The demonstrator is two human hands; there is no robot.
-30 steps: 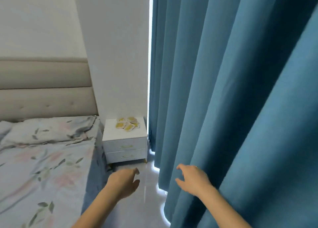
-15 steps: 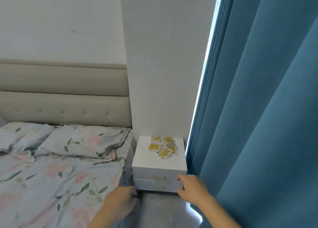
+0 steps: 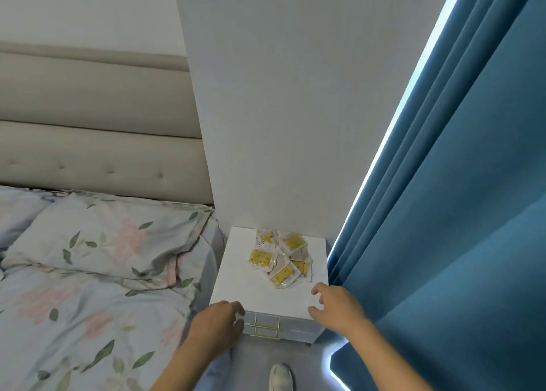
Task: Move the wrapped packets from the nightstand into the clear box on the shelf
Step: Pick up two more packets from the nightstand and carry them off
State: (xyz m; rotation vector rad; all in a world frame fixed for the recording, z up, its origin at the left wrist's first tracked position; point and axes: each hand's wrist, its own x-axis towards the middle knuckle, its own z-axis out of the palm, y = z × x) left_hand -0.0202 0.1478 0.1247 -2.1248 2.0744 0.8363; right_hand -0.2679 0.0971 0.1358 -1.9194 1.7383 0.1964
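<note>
One white nightstand [image 3: 236,284] stands between the bed [image 3: 88,287] and the blue curtain [image 3: 443,213], its back against the white wall [image 3: 280,124]. On the rear right part of its top lies a loose pile of wrapped packets [image 3: 282,257], clear wrappers with yellow contents; about six can be counted, overlapping one another, though the exact number is hard to tell where they cover each other. Two drawer fronts show at the nightstand's near face, each with one thin gold handle [image 3: 266,327].

Two bare hands reach forward. The left hand [image 3: 217,324] is at the near left corner of the nightstand, fingers loosely bent and apart, holding nothing. The right hand [image 3: 336,305] is over the near right corner, fingers spread and slightly curled, also holding nothing; it is near the packets but apart from them. Whether either hand touches the nightstand cannot be told.

On the bed lies one floral pillow [image 3: 112,237] on matching floral bedding, with a padded beige headboard [image 3: 97,142] behind. One white shoe [image 3: 280,377] shows on the grey floor at the bottom edge. The clear box and shelf are out of view
</note>
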